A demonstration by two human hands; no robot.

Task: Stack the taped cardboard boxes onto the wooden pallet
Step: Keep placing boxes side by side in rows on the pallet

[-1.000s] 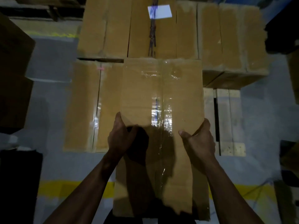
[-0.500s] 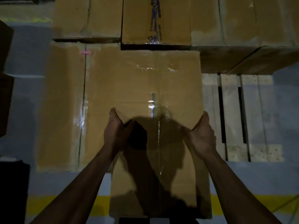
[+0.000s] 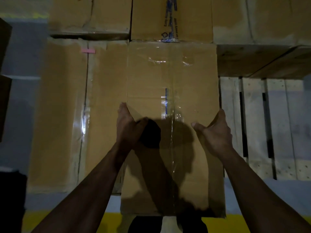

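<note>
A long taped cardboard box (image 3: 173,78) fills the middle of the view, clear tape running down its top seam. My left hand (image 3: 128,126) clasps its left edge and my right hand (image 3: 213,132) clasps its right edge, thumbs on top. The far end of the box touches a taller box with blue printed tape (image 3: 170,19). To its left lies another taped box (image 3: 67,106) with a pink sticker. Bare slats of the wooden pallet (image 3: 255,125) show to the right of the held box.
More cardboard boxes (image 3: 262,31) are stacked at the back right, and one (image 3: 89,14) at the back left. Grey floor lies on both sides, with a yellow line (image 3: 217,224) along the near edge. Dark objects (image 3: 5,64) stand at the far left.
The held box has moved forward over the pallet until its far end reaches the back box. The view has closed in on the stack and both hands keep their grip.
</note>
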